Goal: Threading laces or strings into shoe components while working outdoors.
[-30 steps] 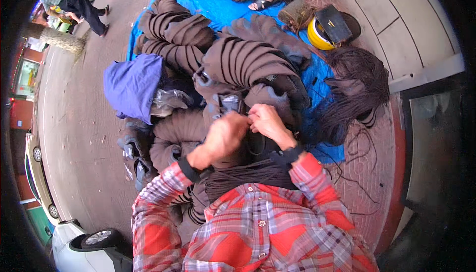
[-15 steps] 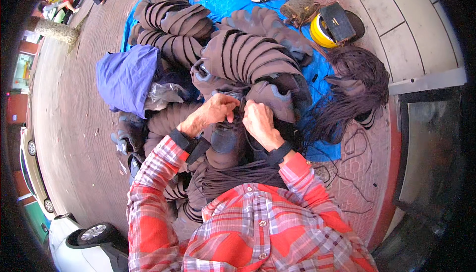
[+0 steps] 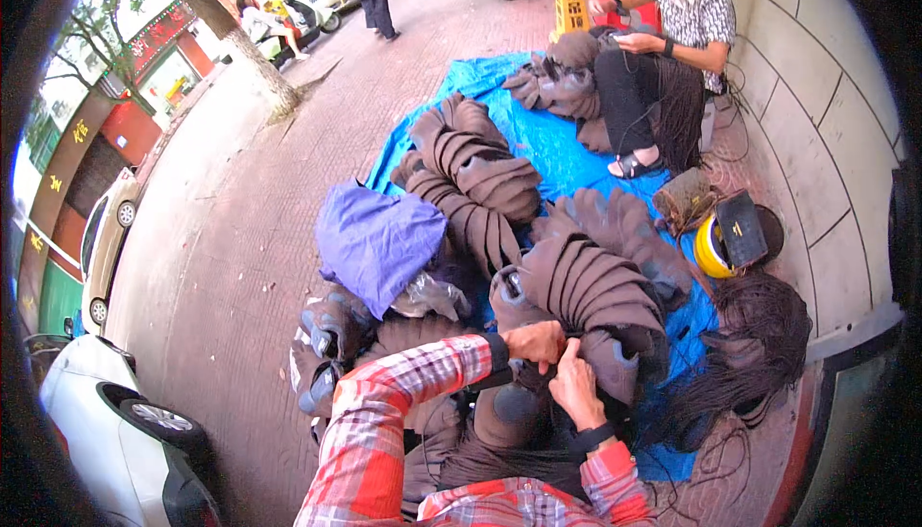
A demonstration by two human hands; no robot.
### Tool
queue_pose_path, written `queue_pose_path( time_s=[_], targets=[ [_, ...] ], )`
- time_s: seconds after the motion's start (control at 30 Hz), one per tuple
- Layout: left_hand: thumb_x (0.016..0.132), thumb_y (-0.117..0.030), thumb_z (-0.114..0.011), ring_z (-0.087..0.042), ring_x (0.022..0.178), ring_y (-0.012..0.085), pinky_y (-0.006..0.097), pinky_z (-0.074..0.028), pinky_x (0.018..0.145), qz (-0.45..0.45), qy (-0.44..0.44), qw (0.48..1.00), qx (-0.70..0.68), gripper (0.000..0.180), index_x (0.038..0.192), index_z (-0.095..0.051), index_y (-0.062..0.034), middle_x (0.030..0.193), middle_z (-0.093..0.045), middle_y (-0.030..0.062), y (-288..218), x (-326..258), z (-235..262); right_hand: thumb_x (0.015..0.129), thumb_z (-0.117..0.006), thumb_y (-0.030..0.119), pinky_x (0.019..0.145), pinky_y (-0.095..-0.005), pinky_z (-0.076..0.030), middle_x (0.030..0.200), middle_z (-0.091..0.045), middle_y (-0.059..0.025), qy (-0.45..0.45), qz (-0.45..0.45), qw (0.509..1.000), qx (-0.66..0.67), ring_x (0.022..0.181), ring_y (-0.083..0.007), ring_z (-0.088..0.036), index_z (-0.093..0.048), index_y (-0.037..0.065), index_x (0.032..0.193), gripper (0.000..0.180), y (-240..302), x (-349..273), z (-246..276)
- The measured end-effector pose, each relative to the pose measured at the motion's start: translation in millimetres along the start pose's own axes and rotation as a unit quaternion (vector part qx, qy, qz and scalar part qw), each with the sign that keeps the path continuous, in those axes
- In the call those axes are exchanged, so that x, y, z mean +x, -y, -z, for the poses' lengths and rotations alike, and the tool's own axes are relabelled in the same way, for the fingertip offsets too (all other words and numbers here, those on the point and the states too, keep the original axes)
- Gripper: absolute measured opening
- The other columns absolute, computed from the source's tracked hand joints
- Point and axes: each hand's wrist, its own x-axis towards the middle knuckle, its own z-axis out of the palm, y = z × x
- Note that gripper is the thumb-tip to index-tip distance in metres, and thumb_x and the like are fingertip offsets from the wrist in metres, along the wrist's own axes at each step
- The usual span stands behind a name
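Note:
A brown shoe upper with a blue-grey inner side (image 3: pixel 507 416) lies in front of me, below my hands. Close together above it, both hands have their fingers pinched. My left hand (image 3: pixel 538 343) reaches across from the left, its fingers curled on something I cannot make out. Thumb-side up, my right hand (image 3: pixel 576 388) is closed on what appears to be a dark shoelace, mostly hidden by the fingers. Just beyond them curves a long stack of nested brown shoe uppers (image 3: pixel 595 282). Dark laces (image 3: pixel 509 465) lie across my lap.
A purple cloth (image 3: pixel 379 249) covers part of the pile at left. More uppers lie on a blue tarp (image 3: pixel 567 157). At right are a bundle of dark laces (image 3: pixel 764 325), a black box (image 3: pixel 741 229) and a yellow bucket (image 3: pixel 709 249). A seated co-worker (image 3: pixel 663 66) handles uppers beyond.
My view has tilted up and turned left, bringing the seated co-worker, tree and street into sight. My hands have drawn closer together, still closed above the same upper.

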Motion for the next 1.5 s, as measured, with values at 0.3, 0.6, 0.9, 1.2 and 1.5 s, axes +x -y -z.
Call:
queue_pose_path(
  time_s=[0.3, 0.6, 0.9, 1.2, 1.5],
  targets=[
    [0.065, -0.015, -0.057, -0.064, 0.075, 0.0313, 0.042, -0.05, 0.063, 0.02, 0.102, 0.926, 0.364, 0.022, 0.078, -0.064, 0.0008, 0.076, -0.065, 0.0169, -57.1, 3.9, 7.8, 0.072, -0.051, 0.001, 0.067, -0.0564, -0.042, 0.074, -0.057, -0.0333, -0.06, 0.005, 0.996, 0.061, 0.073, -0.0493, -0.055, -0.027, -0.008, 0.113, 0.048, -19.7, -3.2, -12.5],
    [0.065, -0.022, -0.056, -0.054, 0.048, 0.0184, 0.035, -0.043, 0.044, -0.229, -0.194, 0.549, 0.781, 0.013, 0.06, -0.053, -0.0095, 0.051, -0.051, 0.0039, 15.9, -5.3, 62.5, 0.083, -0.054, 0.007, 0.07, -0.0428, -0.045, 0.086, -0.058, -0.0197, -0.214, 0.122, 0.95, 0.192, 0.081, -0.0375, -0.057, -0.056, 0.001, 0.093, 0.013, -15.9, -15.6, 19.1],
    [0.073, -0.022, -0.053, -0.053, 0.049, 0.0142, 0.025, -0.04, 0.042, 0.049, 0.038, 0.994, -0.09, 0.02, 0.084, -0.051, -0.0052, 0.067, -0.056, 0.0072, 34.1, -59.1, 61.3, 0.081, -0.058, 0.028, 0.07, -0.0443, -0.045, 0.079, -0.059, -0.0165, -0.107, 0.112, 0.985, -0.074, 0.078, -0.035, -0.057, -0.062, 0.005, 0.078, 0.023, -6.8, -7.3, 8.8],
    [0.08, -0.01, -0.046, -0.036, 0.044, 0.0088, 0.023, -0.03, 0.041, -0.155, -0.046, 0.532, -0.831, 0.009, 0.074, -0.043, -0.0055, 0.063, -0.043, 0.0011, 34.2, -75.4, 28.9, 0.077, -0.066, 0.023, 0.054, -0.0301, -0.043, 0.063, -0.056, -0.0043, 0.165, 0.091, 0.961, 0.201, 0.057, -0.0136, -0.052, -0.061, -0.001, 0.069, 0.026, -32.8, 25.5, 67.9],
    [0.083, -0.009, -0.045, -0.034, 0.042, 0.0083, 0.024, -0.03, 0.04, -0.284, -0.005, 0.616, -0.735, 0.009, 0.075, -0.043, -0.0045, 0.061, -0.04, -0.0002, -33.2, -112.6, 115.7, 0.089, -0.052, 0.016, 0.035, -0.0227, -0.037, 0.071, -0.049, -0.0037, 0.127, 0.005, 0.878, 0.461, 0.043, -0.0088, -0.044, -0.049, 0.002, 0.097, 0.016, -6.4, 41.9, 59.3]
  ],
)
